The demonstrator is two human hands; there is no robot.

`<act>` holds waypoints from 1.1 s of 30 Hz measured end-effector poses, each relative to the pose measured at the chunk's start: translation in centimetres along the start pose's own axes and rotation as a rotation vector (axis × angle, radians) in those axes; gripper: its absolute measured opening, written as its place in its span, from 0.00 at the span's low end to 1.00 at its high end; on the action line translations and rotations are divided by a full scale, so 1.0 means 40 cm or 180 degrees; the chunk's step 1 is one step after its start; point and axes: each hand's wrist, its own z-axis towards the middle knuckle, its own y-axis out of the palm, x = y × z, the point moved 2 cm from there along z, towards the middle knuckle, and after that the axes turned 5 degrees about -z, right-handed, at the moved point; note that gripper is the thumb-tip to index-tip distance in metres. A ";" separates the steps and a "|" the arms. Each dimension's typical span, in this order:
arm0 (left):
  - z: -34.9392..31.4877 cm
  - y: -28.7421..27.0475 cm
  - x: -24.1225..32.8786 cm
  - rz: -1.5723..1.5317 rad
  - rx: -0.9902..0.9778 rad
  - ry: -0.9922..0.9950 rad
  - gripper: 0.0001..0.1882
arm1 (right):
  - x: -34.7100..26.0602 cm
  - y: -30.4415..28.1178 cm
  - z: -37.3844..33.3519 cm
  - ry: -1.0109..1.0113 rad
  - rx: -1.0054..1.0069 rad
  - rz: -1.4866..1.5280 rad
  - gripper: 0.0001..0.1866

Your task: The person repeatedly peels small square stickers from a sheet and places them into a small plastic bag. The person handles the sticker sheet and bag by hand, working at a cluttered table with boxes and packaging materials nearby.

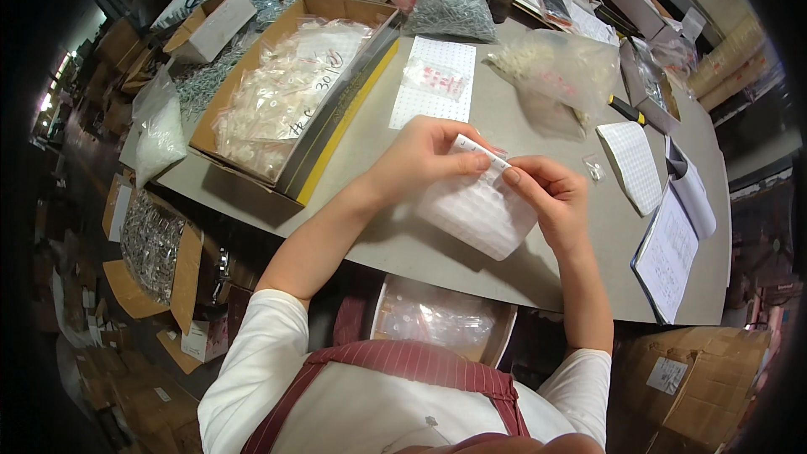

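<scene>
Your left hand (433, 151) and right hand (552, 195) pinch the white sheet (483, 220) by its far edge, sensibly: it looks light, bendy, easily creased.

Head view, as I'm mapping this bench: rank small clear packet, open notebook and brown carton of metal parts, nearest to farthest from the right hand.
1. Small clear packet: just right of the right hand.
2. Open notebook: farther right, lower in the picture.
3. Brown carton of metal parts: far left.
</scene>
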 end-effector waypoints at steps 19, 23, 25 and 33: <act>0.005 -0.043 0.010 0.0757 0.0660 0.0230 0.08 | 0.002 -0.039 0.035 0.0323 -0.0099 0.0363 0.09; 0.006 -0.041 0.009 0.0738 0.0608 0.0278 0.08 | 0.017 -0.043 0.034 0.0309 0.0008 0.0409 0.09; 0.009 -0.045 -0.002 0.0635 0.0646 0.0360 0.09 | 0.022 -0.041 0.032 0.0281 0.0076 0.0439 0.09; 0.011 -0.051 -0.005 0.1057 0.0732 0.0209 0.09 | 0.039 -0.031 0.049 0.0062 -0.0032 -0.0323 0.10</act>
